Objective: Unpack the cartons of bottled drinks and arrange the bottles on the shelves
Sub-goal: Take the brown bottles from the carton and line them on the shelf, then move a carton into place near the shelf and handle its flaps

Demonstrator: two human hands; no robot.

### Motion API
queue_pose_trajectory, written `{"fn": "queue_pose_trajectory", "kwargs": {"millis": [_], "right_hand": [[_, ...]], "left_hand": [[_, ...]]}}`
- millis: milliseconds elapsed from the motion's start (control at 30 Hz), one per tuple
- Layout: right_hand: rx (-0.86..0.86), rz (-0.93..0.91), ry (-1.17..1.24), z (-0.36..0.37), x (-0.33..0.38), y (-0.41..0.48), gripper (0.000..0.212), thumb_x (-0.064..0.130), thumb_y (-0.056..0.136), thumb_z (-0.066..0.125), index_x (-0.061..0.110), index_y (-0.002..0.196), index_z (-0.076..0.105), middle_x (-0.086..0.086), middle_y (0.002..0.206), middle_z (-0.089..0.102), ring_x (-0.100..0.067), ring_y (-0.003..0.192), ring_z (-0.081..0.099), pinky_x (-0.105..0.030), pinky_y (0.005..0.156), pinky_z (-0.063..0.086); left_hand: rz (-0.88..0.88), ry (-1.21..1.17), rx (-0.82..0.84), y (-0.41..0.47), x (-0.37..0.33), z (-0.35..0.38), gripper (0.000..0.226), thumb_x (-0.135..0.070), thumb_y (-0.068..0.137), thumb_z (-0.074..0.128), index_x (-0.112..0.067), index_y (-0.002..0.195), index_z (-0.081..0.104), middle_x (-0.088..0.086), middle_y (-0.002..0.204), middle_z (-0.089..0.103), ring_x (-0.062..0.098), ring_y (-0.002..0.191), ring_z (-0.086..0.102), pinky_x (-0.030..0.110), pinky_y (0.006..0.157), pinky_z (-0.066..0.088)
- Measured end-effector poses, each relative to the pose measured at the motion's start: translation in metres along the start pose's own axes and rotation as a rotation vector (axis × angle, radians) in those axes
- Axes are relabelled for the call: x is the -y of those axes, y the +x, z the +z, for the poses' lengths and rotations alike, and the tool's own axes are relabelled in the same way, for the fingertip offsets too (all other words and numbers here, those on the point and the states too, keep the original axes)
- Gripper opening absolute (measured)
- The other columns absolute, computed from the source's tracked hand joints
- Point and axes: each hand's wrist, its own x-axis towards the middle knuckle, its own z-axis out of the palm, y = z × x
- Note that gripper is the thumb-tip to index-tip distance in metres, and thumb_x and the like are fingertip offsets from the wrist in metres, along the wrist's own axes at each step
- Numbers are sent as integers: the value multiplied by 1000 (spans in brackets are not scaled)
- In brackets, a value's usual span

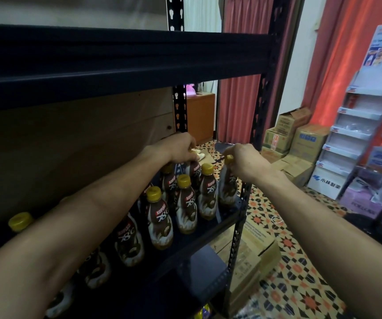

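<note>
Standing bottles [186,204] crowd the shelf [210,233]; stacked cartons [305,143] sit beside it.

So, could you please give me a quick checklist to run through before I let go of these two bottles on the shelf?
1. Right hand grips the cap of the end bottle: ok.
2. Left hand grips the top of the back bottle: ok.
3. End bottle's base fully on the shelf, near its right edge: cannot tell.
4. Neighbouring bottles upright: ok.
</note>
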Motion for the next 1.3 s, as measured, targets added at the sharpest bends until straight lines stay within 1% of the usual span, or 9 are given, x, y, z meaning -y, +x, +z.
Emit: {"fn": "queue_pose_trajectory", "kwargs": {"millis": [167,367,500,633,767,900,1033,1167,1300], "right_hand": [[-14,-54,-17,-4,4,-13,60,-3,97,51,13,154,42,-14,148,53,-33,129,57,-41,106,49],[-97,-100,1,-3,-6,-57,41,11,99,53,7,140,51,-15,136,52,-33,123,54,-43,100,49],[-126,-80,39,1,-27,-98,29,16,100,58,8,127,59,-13,129,54,-31,121,53,-37,99,45],[-108,-44,88,8,-47,-141,33,19,99,60,10,130,59,-10,129,54,-27,125,50,-34,102,40],[-46,36,71,22,-73,-177,35,27,100,59,13,132,59,-7,130,53,-24,124,50,-33,100,40],[16,143,84,49,-104,-212,35,26,99,59,16,132,59,-6,133,52,-23,128,47,-33,103,38],[112,257,84,86,-138,-250,38,24,98,62,14,134,59,-8,137,50,-26,131,45,-35,110,36],[193,381,105,133,-173,-285,33,26,100,56,18,132,58,-5,130,51,-24,123,49,-32,96,39],[212,527,99,199,-210,-318,32,31,101,55,16,129,59,-7,130,53,-25,123,50,-36,97,42]], "left_hand": [[-33,-149,-97,-9,-12,-15,51,-42,97,56,-15,139,51,5,138,55,19,124,54,31,95,42],[-18,-377,-350,-59,-46,-21,44,-40,96,58,-23,136,54,0,145,49,16,130,48,39,107,41],[8,-471,-499,-99,-69,6,33,-39,93,64,-23,122,64,-3,133,58,11,119,55,31,103,45],[63,-395,-534,-135,-96,47,29,-37,93,65,-23,118,67,-8,124,58,3,105,56,10,85,43],[88,-428,-448,-152,-115,103,28,-32,93,66,-18,116,67,-5,122,59,7,102,58,24,88,49],[66,-423,-296,-153,-121,166,31,-35,92,66,-20,120,66,-6,130,57,5,110,56,22,88,47],[117,-373,-184,-146,-125,232,32,-33,92,66,-11,117,68,4,133,56,15,125,52,23,102,37],[93,-393,-14,-143,-122,307,33,-32,94,65,-8,117,66,7,132,57,19,125,52,20,100,33],[115,-381,104,-141,-107,396,32,-30,93,66,-8,117,66,8,126,60,22,118,56,25,94,38]]}}
